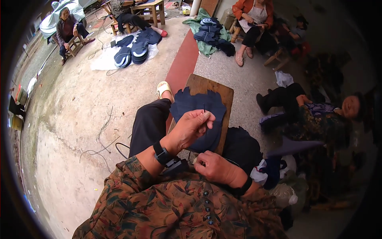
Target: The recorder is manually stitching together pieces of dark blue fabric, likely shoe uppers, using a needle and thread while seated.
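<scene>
My left hand (190, 128) is closed in a pinch, thumb against forefinger, above a stack of dark navy cloth pieces (199, 102). From the pinch a thin dark strand (204, 107) sticks up; whether it is thread or wire is too small to tell. Nearer to my body, my right hand (217, 167) is curled, its fingertips drawn together beside the bench. Whatever it may hold is hidden. The cloth pieces, with jagged far edges, lie on a wooden bench (209, 83) in front of me.
More dark cloth (242, 147) lies right of the bench. Cut navy pieces (139, 46) rest on a white sheet at the far left, and another pile (211, 34) on green cloth. Several people sit around, one in an orange top (238, 8). Loose cords (101, 135) lie on the floor.
</scene>
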`<state>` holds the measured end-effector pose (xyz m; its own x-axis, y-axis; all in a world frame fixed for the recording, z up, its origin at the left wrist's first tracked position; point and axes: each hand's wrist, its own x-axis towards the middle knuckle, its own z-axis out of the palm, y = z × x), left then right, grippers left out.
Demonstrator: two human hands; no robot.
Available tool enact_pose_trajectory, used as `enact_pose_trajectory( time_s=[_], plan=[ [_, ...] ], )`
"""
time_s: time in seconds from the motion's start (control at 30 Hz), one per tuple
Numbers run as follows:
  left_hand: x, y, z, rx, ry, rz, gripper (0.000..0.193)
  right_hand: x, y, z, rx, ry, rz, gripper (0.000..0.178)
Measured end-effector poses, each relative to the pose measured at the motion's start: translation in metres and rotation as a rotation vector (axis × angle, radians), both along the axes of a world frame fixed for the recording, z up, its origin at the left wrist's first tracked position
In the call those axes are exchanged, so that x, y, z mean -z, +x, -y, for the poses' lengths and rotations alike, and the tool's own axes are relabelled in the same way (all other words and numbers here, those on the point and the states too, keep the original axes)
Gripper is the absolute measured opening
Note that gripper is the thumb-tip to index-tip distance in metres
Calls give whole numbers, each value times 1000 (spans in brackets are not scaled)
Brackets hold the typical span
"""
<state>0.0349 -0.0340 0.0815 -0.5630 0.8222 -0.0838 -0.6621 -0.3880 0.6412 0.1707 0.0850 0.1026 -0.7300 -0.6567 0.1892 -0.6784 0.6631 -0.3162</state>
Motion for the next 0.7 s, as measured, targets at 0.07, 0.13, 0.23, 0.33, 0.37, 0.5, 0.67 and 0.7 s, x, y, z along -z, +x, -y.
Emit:
enact_pose_trajectory(
  time_s=[0.07,0.13,0.23,0.33,0.37,0.5,0.67,0.7],
  plan=[
    [1,0,-1,-1,14,3,20,-6,1,2,48,-166,-52,18],
    [1,1,-2,-6,4,11,23,-12,-1,-2,109,-332,-105,20],
    [4,7,-6,-22,-70,-30,23,-21,-2,-19,478,-625,-198,20],
    [6,11,-9,-32,-36,-35,23,-12,-11,-24,641,-835,-105,13],
    [7,12,-10,-26,-59,-30,23,-8,-12,-22,698,-985,25,11],
    [14,16,-12,-38,85,5,26,6,-21,-21,779,-1174,225,5],
    [19,19,-10,25,180,-14,32,14,-28,-21,736,-1420,593,7],
    [19,20,-9,88,143,-1,33,15,-31,-20,656,-1461,664,10]
  ],
)
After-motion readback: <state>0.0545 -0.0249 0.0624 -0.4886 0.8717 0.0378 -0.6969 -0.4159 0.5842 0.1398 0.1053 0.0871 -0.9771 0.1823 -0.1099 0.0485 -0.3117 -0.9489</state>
